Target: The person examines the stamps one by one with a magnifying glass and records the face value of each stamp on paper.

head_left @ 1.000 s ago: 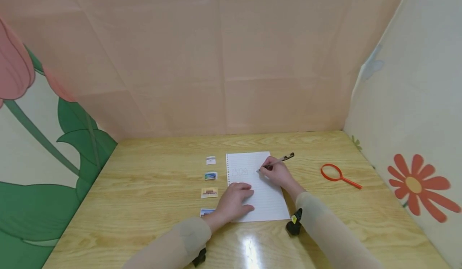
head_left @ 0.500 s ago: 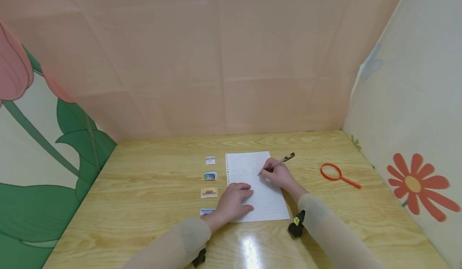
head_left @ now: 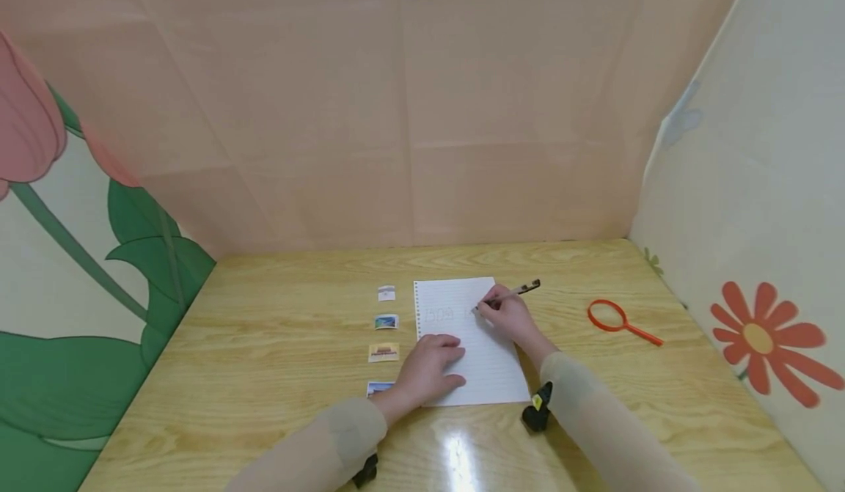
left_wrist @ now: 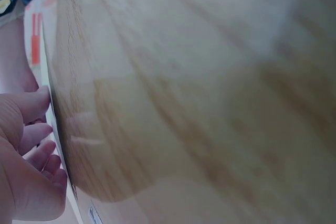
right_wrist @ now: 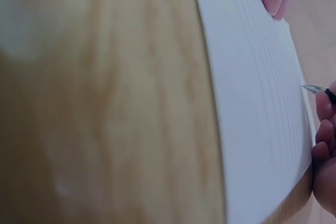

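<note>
A lined sheet of paper [head_left: 488, 375] with punched holes down its left edge lies on the table. Faint writing runs across its upper part. My right hand [head_left: 511, 320] pinches a pen [head_left: 527, 287], its tip at the sheet just right of the writing; the right wrist view shows the pen's pointed tip [right_wrist: 314, 88] at the paper. Lower on the sheet, my left hand [head_left: 429, 371] rests with fingers spread, pressing the paper's left side. In the left wrist view its thumb and fingers [left_wrist: 37, 137] lie along the paper's edge.
Left of the sheet, several small picture cards stand in a column, among them a yellow card [head_left: 383, 353] and a blue-green card [head_left: 386, 322]. The lowest card [head_left: 379, 388] is partly covered by the left hand. A red magnifying glass [head_left: 623, 321] lies at the right.
The pen tip has made small moves down and back up at the same spot, with short new strokes beside the writing. The left hand has stayed in place.
</note>
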`<act>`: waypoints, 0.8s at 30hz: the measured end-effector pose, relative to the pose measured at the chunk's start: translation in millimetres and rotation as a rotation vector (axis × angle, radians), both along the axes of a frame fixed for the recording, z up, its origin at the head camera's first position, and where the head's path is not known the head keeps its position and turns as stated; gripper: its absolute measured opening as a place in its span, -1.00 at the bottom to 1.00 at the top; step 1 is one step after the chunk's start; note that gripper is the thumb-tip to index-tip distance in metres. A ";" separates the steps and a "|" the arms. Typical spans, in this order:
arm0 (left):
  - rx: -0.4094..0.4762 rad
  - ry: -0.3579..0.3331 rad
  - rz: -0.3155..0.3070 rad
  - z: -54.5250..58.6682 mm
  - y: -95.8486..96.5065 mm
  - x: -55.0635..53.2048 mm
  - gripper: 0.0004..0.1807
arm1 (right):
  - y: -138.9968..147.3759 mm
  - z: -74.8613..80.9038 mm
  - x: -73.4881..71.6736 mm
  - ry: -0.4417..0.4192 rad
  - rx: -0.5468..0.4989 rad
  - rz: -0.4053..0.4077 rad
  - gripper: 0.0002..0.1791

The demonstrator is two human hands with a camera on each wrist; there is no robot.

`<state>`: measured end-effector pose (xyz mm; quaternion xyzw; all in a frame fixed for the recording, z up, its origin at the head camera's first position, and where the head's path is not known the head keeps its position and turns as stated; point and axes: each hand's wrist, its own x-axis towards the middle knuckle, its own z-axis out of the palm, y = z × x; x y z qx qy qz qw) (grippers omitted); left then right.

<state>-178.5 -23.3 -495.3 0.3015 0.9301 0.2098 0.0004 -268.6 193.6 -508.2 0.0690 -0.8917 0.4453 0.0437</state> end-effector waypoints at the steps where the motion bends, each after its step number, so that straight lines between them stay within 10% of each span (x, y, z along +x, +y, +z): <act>1: -0.001 -0.001 -0.001 0.0 0.0 0.0 -0.48 | -0.1 -0.1 -0.2 0.007 0.002 0.004 -0.94; 24: -0.004 0.003 0.000 0.7 0.0 1.1 -0.48 | 9.5 -0.4 0.7 0.050 0.011 -0.005 -0.95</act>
